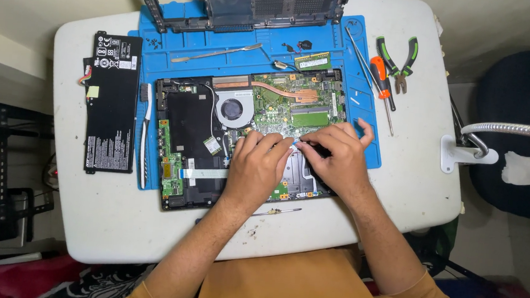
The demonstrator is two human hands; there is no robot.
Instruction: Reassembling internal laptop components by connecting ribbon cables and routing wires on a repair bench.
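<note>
An orange-sleeved lap sits nearest, and beyond it the left hand (257,164) and right hand (335,154) rest fingertips-down, grasping nothing I can make out, on the opened laptop (216,132) lying on the blue mat (358,87) mid-desk, a black battery (113,102) at left.

Bright, even overhead light on my round-cornered white table (102,218); soft short shadows under my hands. Focus sharp centrally. Table edges bow from wide-angle distortion; floor corners fall dim.
</note>
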